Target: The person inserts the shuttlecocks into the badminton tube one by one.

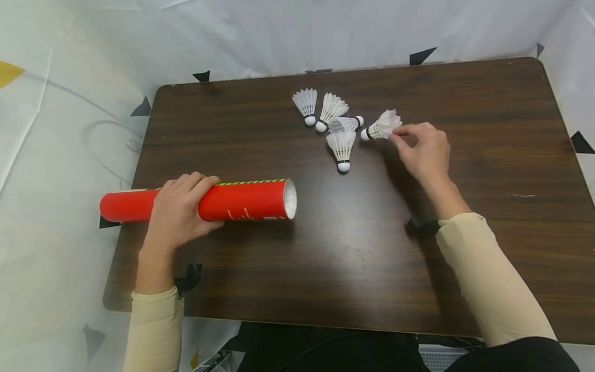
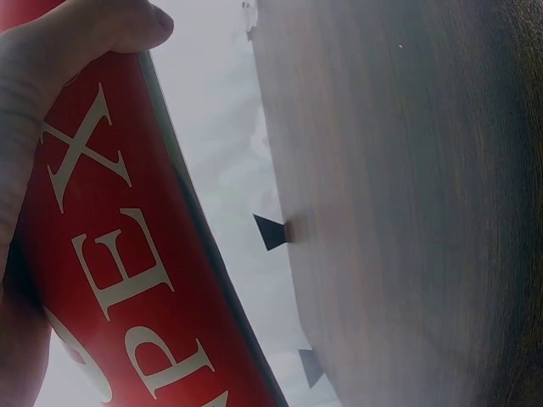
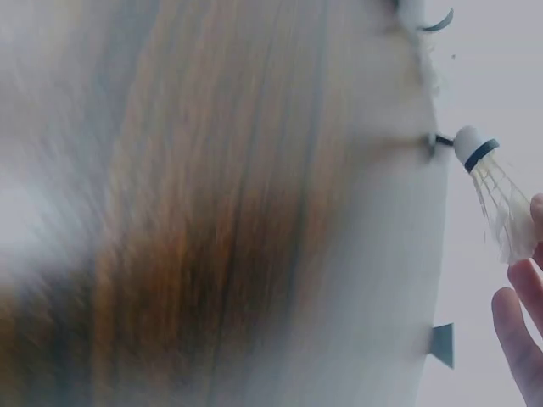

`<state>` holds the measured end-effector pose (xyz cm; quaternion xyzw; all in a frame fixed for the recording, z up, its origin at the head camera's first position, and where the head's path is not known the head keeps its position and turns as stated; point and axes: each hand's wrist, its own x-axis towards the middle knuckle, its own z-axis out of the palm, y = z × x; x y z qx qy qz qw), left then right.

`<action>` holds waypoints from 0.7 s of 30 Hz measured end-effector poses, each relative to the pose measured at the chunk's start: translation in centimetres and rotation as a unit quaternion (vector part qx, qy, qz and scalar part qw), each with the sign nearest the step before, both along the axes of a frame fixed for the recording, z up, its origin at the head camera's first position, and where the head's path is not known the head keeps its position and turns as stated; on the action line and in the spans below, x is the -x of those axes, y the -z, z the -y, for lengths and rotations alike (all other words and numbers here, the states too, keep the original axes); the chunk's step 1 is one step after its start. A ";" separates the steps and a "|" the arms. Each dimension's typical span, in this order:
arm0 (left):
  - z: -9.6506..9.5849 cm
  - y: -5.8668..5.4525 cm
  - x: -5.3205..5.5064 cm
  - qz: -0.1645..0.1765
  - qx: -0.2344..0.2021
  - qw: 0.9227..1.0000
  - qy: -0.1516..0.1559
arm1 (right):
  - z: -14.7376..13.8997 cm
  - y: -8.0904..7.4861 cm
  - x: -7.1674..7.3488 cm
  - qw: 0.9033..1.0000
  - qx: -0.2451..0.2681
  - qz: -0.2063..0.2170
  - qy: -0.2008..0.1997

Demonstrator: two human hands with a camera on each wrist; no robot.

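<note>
My left hand (image 1: 178, 209) grips a red shuttlecock tube (image 1: 246, 200) around its middle, and its open end faces right. Large pale letters run along the tube (image 2: 127, 229) in the left wrist view. With thumb and fingertips my right hand (image 1: 425, 150) pinches a shuttlecock (image 1: 383, 125) by its feather skirt, the white cork pointing left. That shuttlecock (image 3: 496, 191) shows at the right edge of the right wrist view, its skirt partly behind the fingers. Left of it lie several more shuttlecocks (image 1: 341, 147) in a loose cluster.
The dark wooden table (image 1: 353, 289) has rounded corners. White sheeting (image 1: 288, 36) hangs behind it and at both sides, with dark tape pieces (image 1: 422, 55) along the table's edge. The person's dark-clothed lap (image 1: 325, 349) is at the front edge.
</note>
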<state>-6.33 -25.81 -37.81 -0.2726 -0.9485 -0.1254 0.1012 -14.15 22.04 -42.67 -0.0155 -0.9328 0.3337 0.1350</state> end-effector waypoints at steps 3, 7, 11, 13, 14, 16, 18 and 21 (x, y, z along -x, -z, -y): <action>0.0 0.0 0.0 0.000 0.000 1.000 0.000 | 0.3 -0.4 -0.9 0.998 0.001 -0.061 -0.008; 0.0 0.0 0.0 -0.001 0.000 1.000 -0.001 | 1.0 -1.0 -2.1 0.989 0.016 -0.145 -0.022; 0.0 0.0 0.0 -0.002 -0.002 1.000 -0.001 | 1.9 -1.8 -3.5 0.981 0.039 -0.188 -0.036; 0.0 0.0 0.0 -0.003 -0.003 1.000 0.000 | 2.3 -2.3 -4.2 0.977 0.056 -0.200 -0.045; 0.0 0.0 0.1 -0.003 -0.004 1.000 0.000 | 2.6 -2.5 -4.6 0.975 0.068 -0.205 -0.051; -0.1 0.0 0.1 -0.004 -0.006 1.000 0.000 | 3.0 -2.9 -5.3 0.971 0.094 -0.212 -0.064; -0.1 0.0 0.2 -0.004 -0.007 1.000 0.001 | 3.6 -3.4 -6.0 0.965 0.127 -0.218 -0.073; -0.2 0.0 0.2 -0.004 -0.007 1.000 0.001 | 4.8 -4.6 -7.2 0.956 0.175 -0.220 -0.088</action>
